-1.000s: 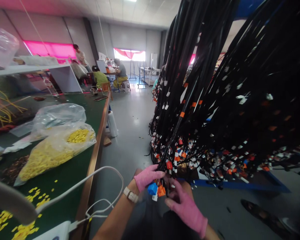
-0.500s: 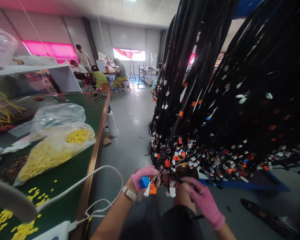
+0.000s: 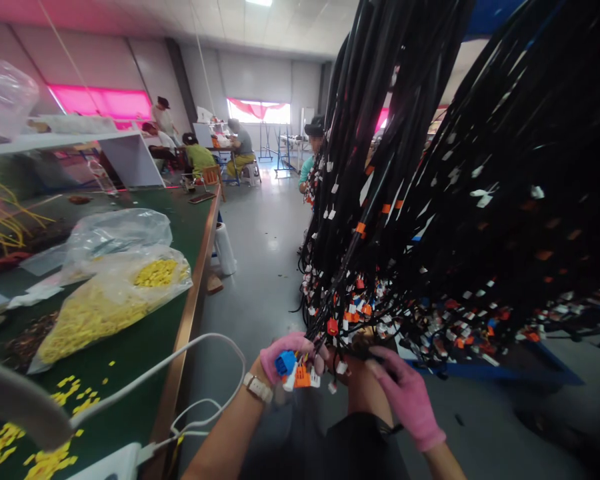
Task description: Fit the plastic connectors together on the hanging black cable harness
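Observation:
My left hand (image 3: 286, 353), in a pink glove with a watch at the wrist, is closed around a bunch of wire connectors. A blue connector (image 3: 285, 363), an orange connector (image 3: 303, 375) and small white connectors (image 3: 315, 379) stick out below its fingers. My right hand (image 3: 405, 393), also pink-gloved, is to the right with thumb and fingers pinched at a dark piece that looks like a black cable (image 3: 364, 351); its end is hard to see. Above both hands hangs a thick mass of black wire harnesses (image 3: 370, 167), with a red connector (image 3: 333, 327) among the lower ends.
On the left, a green-topped workbench (image 3: 130, 353) carries a plastic bag of yellow pieces (image 3: 105, 300), scattered yellow pieces (image 3: 50, 460) and a white cable (image 3: 180, 347). A blue frame (image 3: 520, 370) stands beneath the harnesses. A person (image 3: 307, 163) is partly hidden behind them; others sit farther back.
My right hand has shifted slightly left and up. White connectors that hung between my hands have moved left, one now beside the orange connector. A person has come into view behind the harnesses.

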`<state>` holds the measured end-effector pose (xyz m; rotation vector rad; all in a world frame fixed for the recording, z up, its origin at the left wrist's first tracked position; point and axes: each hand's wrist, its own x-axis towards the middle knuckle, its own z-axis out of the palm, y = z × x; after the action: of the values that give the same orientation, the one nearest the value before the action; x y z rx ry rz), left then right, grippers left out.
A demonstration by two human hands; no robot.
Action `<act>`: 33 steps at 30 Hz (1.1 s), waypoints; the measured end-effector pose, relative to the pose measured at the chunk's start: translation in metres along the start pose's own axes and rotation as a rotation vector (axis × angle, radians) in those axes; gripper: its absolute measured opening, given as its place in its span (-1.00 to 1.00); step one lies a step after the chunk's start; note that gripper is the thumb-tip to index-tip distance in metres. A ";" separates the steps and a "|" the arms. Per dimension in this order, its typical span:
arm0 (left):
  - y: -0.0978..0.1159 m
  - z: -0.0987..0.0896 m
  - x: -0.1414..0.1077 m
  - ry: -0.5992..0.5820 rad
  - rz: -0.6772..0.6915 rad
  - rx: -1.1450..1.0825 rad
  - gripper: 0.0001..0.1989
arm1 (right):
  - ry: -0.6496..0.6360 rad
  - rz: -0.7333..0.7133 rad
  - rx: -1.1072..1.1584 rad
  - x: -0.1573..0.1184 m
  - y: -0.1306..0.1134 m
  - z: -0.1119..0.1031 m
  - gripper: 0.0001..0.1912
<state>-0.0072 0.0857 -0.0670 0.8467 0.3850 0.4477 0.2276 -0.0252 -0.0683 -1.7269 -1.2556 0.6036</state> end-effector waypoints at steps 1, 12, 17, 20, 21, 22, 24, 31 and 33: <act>0.006 -0.002 -0.002 -0.025 0.002 0.033 -0.71 | 0.043 0.007 -0.005 0.005 0.004 -0.003 -0.65; 0.036 -0.012 -0.012 0.061 0.131 0.267 -0.72 | 0.222 0.050 -0.134 0.047 0.029 -0.023 -0.58; 0.023 -0.013 -0.006 -0.050 0.045 0.014 -0.66 | 0.210 0.054 -0.169 0.051 0.037 -0.026 -0.57; 0.016 -0.009 -0.005 -0.061 0.022 0.002 -0.68 | 0.194 0.067 -0.203 0.050 0.041 -0.024 -0.56; 0.013 -0.005 -0.004 -0.051 0.013 0.023 -0.68 | 0.187 0.071 -0.216 0.049 0.041 -0.022 -0.56; 0.010 0.001 -0.004 -0.039 -0.002 0.050 -0.69 | 0.185 0.072 -0.229 0.047 0.040 -0.020 -0.56; 0.001 0.016 0.000 -0.019 -0.041 0.115 -0.67 | 0.200 0.051 -0.252 0.041 0.035 -0.013 -0.54; -0.043 0.074 0.030 -0.021 -0.111 0.364 -0.51 | -0.388 0.181 0.477 0.005 -0.026 0.008 -0.43; -0.042 0.080 0.030 -0.083 -0.048 0.615 -0.54 | -0.465 0.214 0.640 -0.001 -0.040 0.007 -0.57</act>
<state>0.0666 0.0273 -0.0557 1.4446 0.4731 0.2452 0.2022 -0.0202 -0.0375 -1.2132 -1.0153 1.4237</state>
